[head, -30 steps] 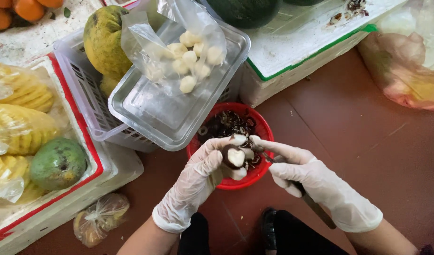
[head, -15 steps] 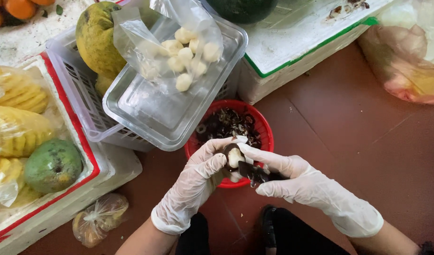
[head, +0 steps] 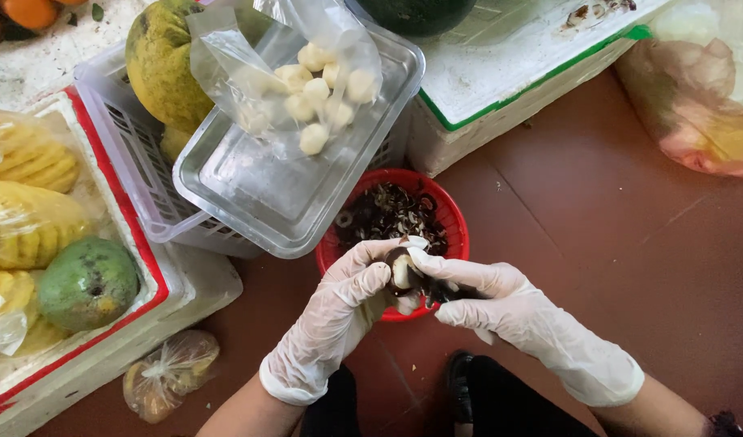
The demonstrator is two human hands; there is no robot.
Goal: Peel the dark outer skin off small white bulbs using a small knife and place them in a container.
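Both my hands wear thin white gloves and meet over a red plastic basket full of dark peelings. My left hand grips a small round fruit, partly peeled, with white flesh and dark skin. My right hand presses against the fruit and holds a small dark blade or tool, mostly hidden by the fingers. Above the basket a clear plastic bag of peeled white pieces lies in a clear plastic tray.
The tray rests on a white slatted crate holding a large yellow-green fruit. A foam box at left holds bagged yellow fruit and a green mango. Another foam box stands at back, bagged fruit at right, a small bag on the floor.
My hands have drawn closer together over the basket's front rim; my right hand moved left onto the fruit held by my left hand.
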